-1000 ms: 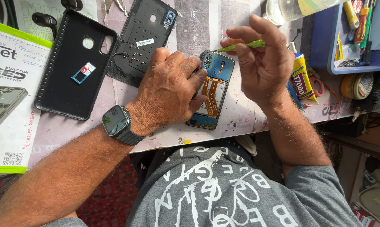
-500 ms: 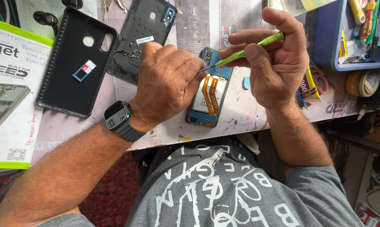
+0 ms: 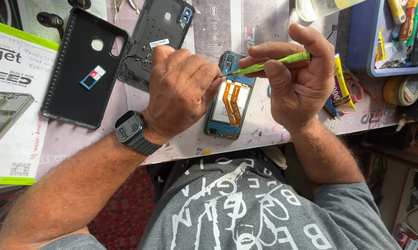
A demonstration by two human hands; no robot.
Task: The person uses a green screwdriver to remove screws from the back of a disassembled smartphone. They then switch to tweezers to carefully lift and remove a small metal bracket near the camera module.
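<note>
One phone: an opened blue smartphone with orange flex cables showing (image 3: 230, 104) lies face down on the tabletop (image 3: 264, 28), near its front edge, between the two hands.
Left hand: the left hand (image 3: 181, 90) lies curled over the phone's left side, its grip clenched, fingertips pressed to the phone's upper edge; a dark square smartwatch (image 3: 130, 129) sits on the wrist.
Right hand: the right hand (image 3: 297, 78) has its grip grasping a slim lime-green screwdriver (image 3: 273, 62), pinched between thumb and fingers, tip pointing left and touching the top of the phone just beside the left fingertips.
Back cover: a black plastic phone back panel with a camera window (image 3: 160, 32) lies beyond the left hand.
Case: a black rubber phone case (image 3: 74, 65) lies further left, with a small blue SIM tray (image 3: 92, 77) inside it.
Box: a white and green printed carton (image 3: 10, 92) at the far left.
Right side: a yellow glue tube (image 3: 342, 88) just beside the right hand; a blue tool tray (image 3: 361, 41) behind it; a tape roll (image 3: 405, 90) near the edge.
</note>
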